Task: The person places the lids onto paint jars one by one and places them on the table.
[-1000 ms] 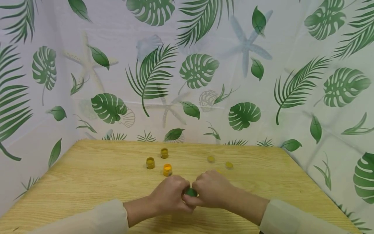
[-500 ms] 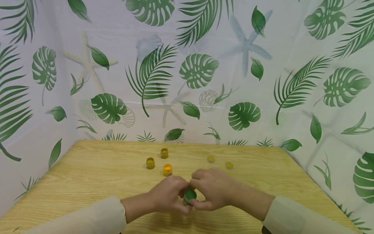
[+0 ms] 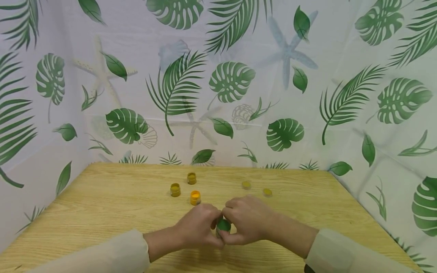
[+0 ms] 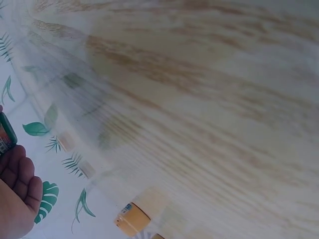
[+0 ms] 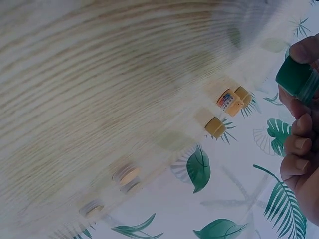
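Observation:
A small green paint jar [image 3: 223, 225] is held up between both hands, over the near part of the table. My left hand [image 3: 198, 228] grips it from the left. From the right, my right hand [image 3: 250, 220] pinches it with thumb and fingers. The right wrist view shows the jar's green side [image 5: 294, 77] with a clear ribbed part next to it. At the left wrist view's edge, a printed label shows on the jar [image 4: 6, 133] beside curled fingers. Much of the jar is hidden by the hands.
Three open paint jars stand beyond my left hand: orange [image 3: 195, 198], mustard [image 3: 175, 190] and another mustard one [image 3: 192, 178]. Clear, yellow-tinted lids [image 3: 246, 185] lie to their right; one shows only in the right wrist view [image 5: 132, 186]. A leaf-patterned curtain [image 3: 218, 94] surrounds the wooden table [image 3: 119, 197].
My right hand has shifted slightly and its thumb has drawn back from the left hand. More of the green jar shows between the hands. The left hand has barely moved.

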### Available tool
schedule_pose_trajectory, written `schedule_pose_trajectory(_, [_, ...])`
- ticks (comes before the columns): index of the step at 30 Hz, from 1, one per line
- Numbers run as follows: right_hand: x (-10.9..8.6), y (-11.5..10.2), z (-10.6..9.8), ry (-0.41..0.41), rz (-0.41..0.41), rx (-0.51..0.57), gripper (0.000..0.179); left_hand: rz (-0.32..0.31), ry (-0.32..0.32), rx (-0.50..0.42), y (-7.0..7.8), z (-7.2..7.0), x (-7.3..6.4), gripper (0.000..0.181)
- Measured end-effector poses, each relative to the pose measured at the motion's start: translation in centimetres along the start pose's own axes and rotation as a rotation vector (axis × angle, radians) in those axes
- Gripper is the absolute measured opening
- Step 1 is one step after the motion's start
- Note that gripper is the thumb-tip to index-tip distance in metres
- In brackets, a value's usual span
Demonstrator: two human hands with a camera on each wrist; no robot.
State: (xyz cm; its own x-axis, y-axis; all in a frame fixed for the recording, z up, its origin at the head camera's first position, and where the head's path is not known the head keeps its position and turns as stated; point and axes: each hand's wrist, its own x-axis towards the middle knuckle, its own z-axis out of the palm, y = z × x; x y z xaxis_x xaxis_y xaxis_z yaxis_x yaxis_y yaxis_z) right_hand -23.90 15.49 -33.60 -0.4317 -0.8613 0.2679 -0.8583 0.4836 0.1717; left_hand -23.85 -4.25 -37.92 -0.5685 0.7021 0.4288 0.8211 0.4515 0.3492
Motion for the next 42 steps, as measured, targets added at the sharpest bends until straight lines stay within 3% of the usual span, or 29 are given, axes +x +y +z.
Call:
schedule_pose_trajectory(6, [0.2,-0.3,0.0,0.005,0.039,-0.006,0.031,-0.002,0.012,0.036,0.1,0.1,0.0,0.026])
schedule_pose_trajectory(16, [0.5,-0.7,0.6,-0.005,0.117,-0.023,0.046,0.027,0.088,0.094,0.4,0.4,-0.1,0.031])
schedule_pose_trajectory(22, [0.3,-0.6,0.7,0.011,0.117,-0.009,0.052,-0.021,0.071,0.01,0.3,0.3,-0.1,0.029])
schedule_pose_trajectory(27, [0.0,0.2,0.0,-0.009,0.027,0.021,0.036,-0.009,0.029,-0.084,-0.3,-0.3,-0.2,0.016])
schedule_pose_trajectory(32, [-0.1,0.6,-0.4,-0.013,-0.071,-0.013,0.024,0.007,-0.015,-0.123,-0.6,-0.6,-0.2,0.012])
schedule_pose_trajectory(42, [0.1,0.1,-0.4,-0.032,0.013,-0.003,0.025,-0.024,0.014,-0.071,-0.1,-0.5,-0.2,0.016])
